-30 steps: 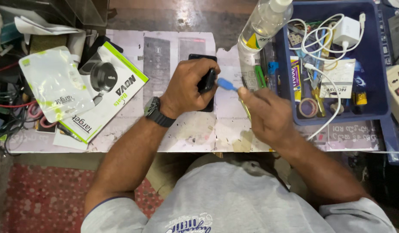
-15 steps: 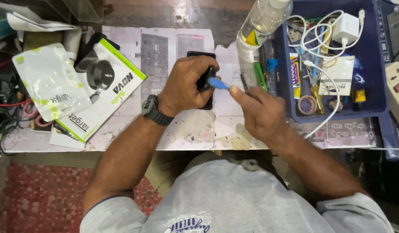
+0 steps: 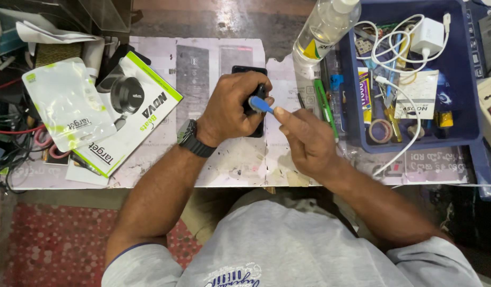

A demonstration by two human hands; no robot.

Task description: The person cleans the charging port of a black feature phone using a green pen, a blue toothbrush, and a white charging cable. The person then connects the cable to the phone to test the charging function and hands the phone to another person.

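While one black phone lies on the bench, the left hand has its grip clenched around it. The right hand pinches one blue tool, its tip touching the phone's right edge beside the left fingers.

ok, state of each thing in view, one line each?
left hand: gripping the black phone
right hand: pinching the blue tool
black phone: flat on the table, mostly covered
blue tool: tip on the phone
clear bottle: capped
white charger: in the blue tray, cable loose
blue tray: full of small parts
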